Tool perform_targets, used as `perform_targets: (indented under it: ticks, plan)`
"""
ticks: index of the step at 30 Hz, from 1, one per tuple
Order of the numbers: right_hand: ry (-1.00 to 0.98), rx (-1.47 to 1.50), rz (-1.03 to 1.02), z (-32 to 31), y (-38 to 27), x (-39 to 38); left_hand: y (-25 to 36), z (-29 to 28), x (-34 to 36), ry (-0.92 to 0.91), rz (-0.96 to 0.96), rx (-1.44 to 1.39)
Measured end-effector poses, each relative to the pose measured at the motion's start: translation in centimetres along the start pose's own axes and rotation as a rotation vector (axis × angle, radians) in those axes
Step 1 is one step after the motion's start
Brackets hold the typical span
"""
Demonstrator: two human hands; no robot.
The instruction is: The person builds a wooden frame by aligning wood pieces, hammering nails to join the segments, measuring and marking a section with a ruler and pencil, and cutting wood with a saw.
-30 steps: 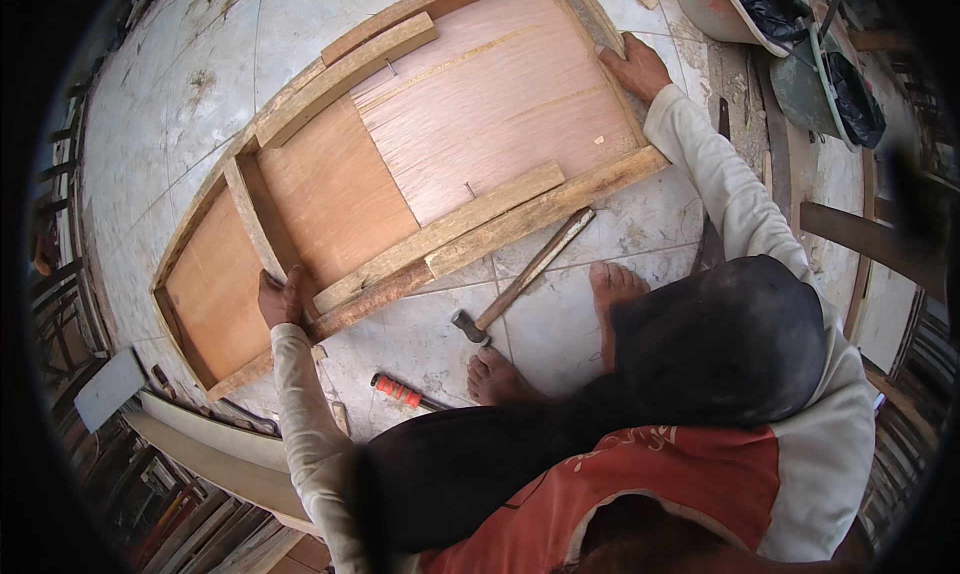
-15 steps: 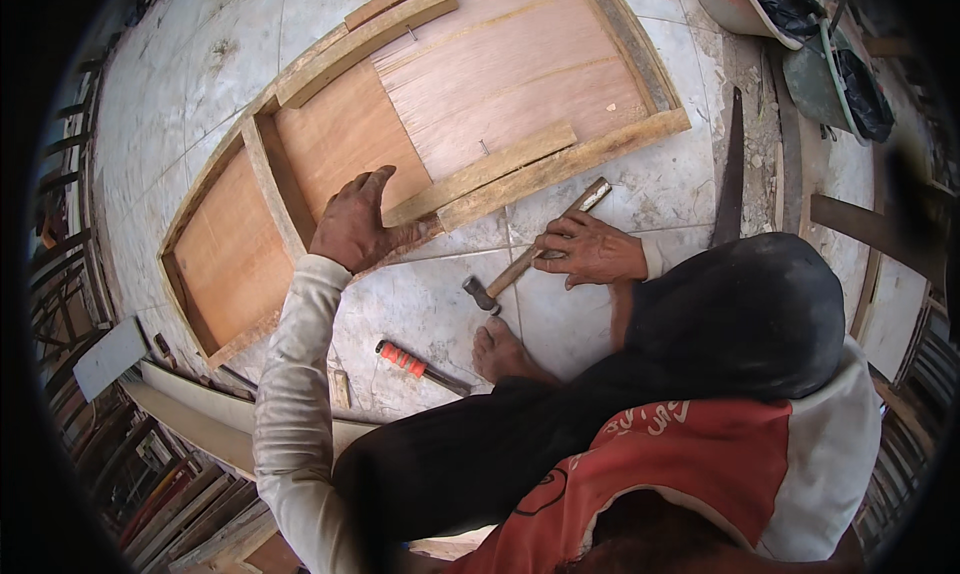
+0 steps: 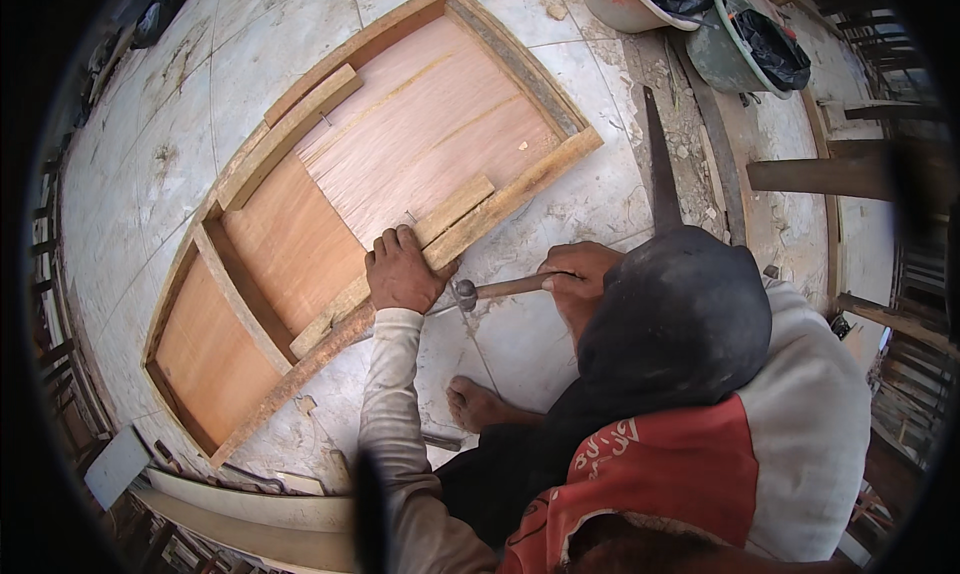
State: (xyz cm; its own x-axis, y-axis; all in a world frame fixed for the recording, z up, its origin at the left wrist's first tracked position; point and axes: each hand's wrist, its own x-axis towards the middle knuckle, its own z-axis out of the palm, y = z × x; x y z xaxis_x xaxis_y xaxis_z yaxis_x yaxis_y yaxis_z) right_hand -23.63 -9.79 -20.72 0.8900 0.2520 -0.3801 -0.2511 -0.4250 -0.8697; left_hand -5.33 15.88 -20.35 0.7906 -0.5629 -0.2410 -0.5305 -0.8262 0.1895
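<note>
A curved wooden frame backed with plywood lies on the tiled floor. Along its near rail runs a loose-looking wooden strip, with a nail sticking up from it. My left hand wraps over this strip and the rail, fingertips just below the nail. In my right hand, beside my knee, is a hammer; its head hangs close to my left thumb. A second strip lies along the far rail, with another nail at its edge.
A handsaw lies on the floor beyond my knee. Two tubs with black plastic stand at the upper right. My bare foot rests near the frame. Boards lie at the lower left.
My right hand has closed round the hammer and swung its handle nearly level. My left hand has slid right along the strip to the nail. The red-handled tool is now mostly hidden behind my sleeve.
</note>
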Motion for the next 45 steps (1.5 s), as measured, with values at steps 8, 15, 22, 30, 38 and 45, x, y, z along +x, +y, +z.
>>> perform_targets:
  ticks: [8,15,22,30,38,45]
  plan:
    - [0.737,0.813,0.465,-14.5,0.4,-5.8,-0.2,0.1,0.2,0.008,0.048,0.007]
    - [0.414,0.745,0.683,-14.4,4.2,-4.3,-0.1,0.2,0.6,-0.025,0.052,0.024]
    - [0.635,0.796,0.615,-18.0,3.7,-1.2,-0.5,0.4,0.5,0.000,0.063,0.007]
    - [0.253,0.600,0.536,-22.9,6.2,3.8,-0.5,0.3,0.6,-0.009,0.063,-0.006]
    - [0.516,0.893,0.355,-31.5,3.7,21.9,-0.5,-0.2,0.6,-0.017,0.066,-0.009]
    - [0.343,0.610,0.392,-32.2,1.8,27.4,-0.7,-0.2,0.6,-0.030,0.057,-0.048]
